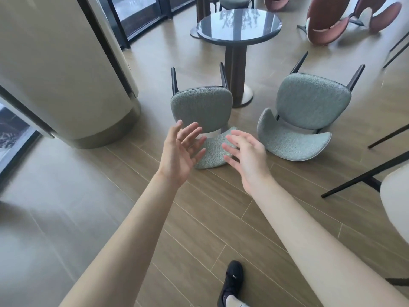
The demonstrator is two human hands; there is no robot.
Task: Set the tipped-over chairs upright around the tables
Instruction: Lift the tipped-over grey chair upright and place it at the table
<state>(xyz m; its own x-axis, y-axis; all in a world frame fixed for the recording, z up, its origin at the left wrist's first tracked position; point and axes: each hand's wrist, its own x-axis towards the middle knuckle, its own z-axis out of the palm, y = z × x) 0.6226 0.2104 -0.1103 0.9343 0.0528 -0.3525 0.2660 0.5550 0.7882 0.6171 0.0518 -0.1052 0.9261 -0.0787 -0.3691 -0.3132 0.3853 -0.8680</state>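
1. My left hand (180, 151) reaches out at the centre of the frame, palm turned inward, fingers spread and nearly straight, holding nothing.
2. My right hand (247, 156) is just beside it to the right, fingers splayed and loosely extended, also holding nothing; its fingertips are blurred.
3. Between and just beyond my hands lies a grey-green upholstered chair with dark legs (202, 111), tipped onto its back on the floor, its curved backrest flat on the boards and its seat pad standing up, with two legs pointing toward the top of the frame.
4. I cannot tell whether either hand touches this chair; both overlap its backrest in the picture.
5. Right of centre lies a second grey-green upholstered chair (309, 103), tipped over the same way, angled a little to the right, well apart from my hands.
6. Behind both chairs, at top centre, stands a round dark glossy pedestal table (240, 24), its base near the first chair's legs.
7. In the upper right corner, a rust-red rounded chair (327, 23) lies on its side.
8. A wide cream column with a dark base band (66, 74) fills the upper left.
9. The wood-plank floor (199, 218) runs under everything, and my black shoe (232, 280) shows at the bottom centre.
10. Thin black legs of other furniture (365, 176) cross the right edge.
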